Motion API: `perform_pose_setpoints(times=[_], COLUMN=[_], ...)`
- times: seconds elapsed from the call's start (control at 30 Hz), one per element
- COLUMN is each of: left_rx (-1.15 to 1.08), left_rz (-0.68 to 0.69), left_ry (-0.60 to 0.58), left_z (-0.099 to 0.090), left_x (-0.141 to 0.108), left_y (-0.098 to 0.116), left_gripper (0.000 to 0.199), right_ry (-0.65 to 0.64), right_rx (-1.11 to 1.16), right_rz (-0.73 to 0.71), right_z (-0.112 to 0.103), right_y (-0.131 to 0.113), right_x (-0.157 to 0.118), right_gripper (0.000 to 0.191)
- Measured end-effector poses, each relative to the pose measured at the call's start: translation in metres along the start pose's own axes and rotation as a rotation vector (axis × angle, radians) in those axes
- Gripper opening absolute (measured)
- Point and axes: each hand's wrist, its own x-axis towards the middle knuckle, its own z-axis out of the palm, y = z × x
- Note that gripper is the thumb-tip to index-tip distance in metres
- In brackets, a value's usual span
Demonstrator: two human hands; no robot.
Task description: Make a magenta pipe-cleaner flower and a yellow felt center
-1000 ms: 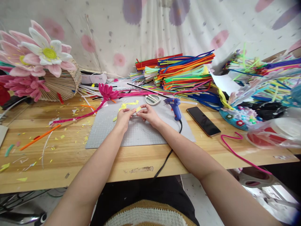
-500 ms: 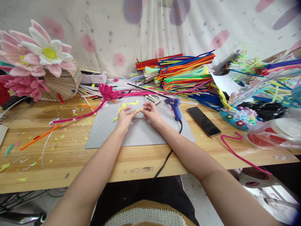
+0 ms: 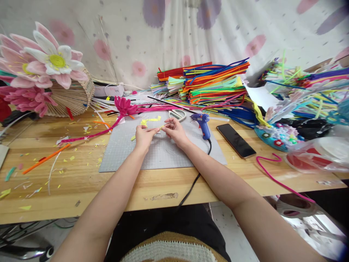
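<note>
1. The small yellow strip [image 3: 161, 127] lies between the fingertips of the left hand [image 3: 143, 137] and the right hand [image 3: 176, 131], over the gray cutting mat [image 3: 160, 157]. It is to the right of the left hand and to the left of the right, about equally near each.
2. Its long axis seems to run sideways, from one hand to the other (most of it is hidden by fingers, so this is a judgement).
3. Left hand: thumb and forefinger closed in a pinch on the strip's left end.
4. Right hand: thumb and index appear pinched at the other end, remaining fingers loosely curled and apart.
5. Counted on the mat: one blue hot glue gun [image 3: 202, 125], one pair of white-handled scissors [image 3: 178, 115] at the far edge, and at least two yellow scraps [image 3: 151, 119] beyond and beside the left hand.
6. Counted off the mat: one black smartphone [image 3: 236, 141] and one bent pink pipe cleaner [image 3: 283, 185], both to the right.
</note>
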Motion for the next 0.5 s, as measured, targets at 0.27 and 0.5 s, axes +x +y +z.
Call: perform_pose_setpoints(times=[0.27, 0.5], left_rx=[-0.174, -0.28], left_rz=[-0.056, -0.082], left_ry=[-0.058, -0.078], left_z=[0.0031, 0.0052], left_x=[-0.0045, -0.0048], left_y=[0.0028, 0.0019], left_gripper=[0.057, 0.051], right_ry=[-0.044, -0.11], right_rx=[0.035, 0.018], right_rz=[0.008, 0.036], right_z=[-0.0002, 0.0012], right_y=[-0.003, 0.0013], right_x=[-0.0023, -0.0005], right_gripper=[0.041, 0.047])
